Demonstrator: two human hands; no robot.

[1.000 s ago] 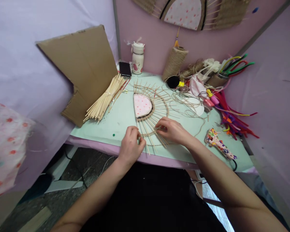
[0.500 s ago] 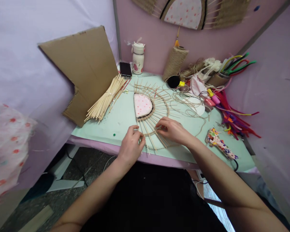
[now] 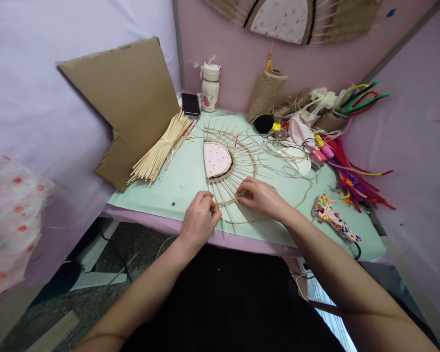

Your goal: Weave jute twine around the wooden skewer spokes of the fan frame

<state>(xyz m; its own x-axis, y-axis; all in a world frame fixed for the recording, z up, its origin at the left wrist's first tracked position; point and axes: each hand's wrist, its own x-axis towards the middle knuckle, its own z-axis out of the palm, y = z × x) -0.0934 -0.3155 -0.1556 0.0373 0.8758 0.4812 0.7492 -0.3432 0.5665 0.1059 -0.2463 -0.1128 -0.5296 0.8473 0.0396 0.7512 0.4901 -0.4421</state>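
A half-round piece with a pink dotted fabric centre [image 3: 217,160] lies on the pale green table. Thin wooden sticks [image 3: 245,159] fan out from its dark, twine-edged curve, and a twine arc [image 3: 255,166] runs across them. At the near end of the fan, my left hand [image 3: 201,217] has its thumb and fingers closed together around the lowest sticks and the twine; its fingertips partly hide them. My right hand [image 3: 258,198] pinches the twine where it crosses the sticks a little to the right. Loose twine [image 3: 303,200] trails on the table behind it.
A stick bundle [image 3: 162,149] leans by a cardboard sheet [image 3: 128,102] at left. Behind stand a white bottle [image 3: 210,90] and a twine spool [image 3: 267,95]. A patterned glue gun [image 3: 335,220] lies right, near pipe cleaners [image 3: 355,171]. A phone [image 3: 190,104] rests at the back.
Both hands stay almost where they were on the sticks and twine. My left fingers have shifted very slightly; nothing else has visibly moved.
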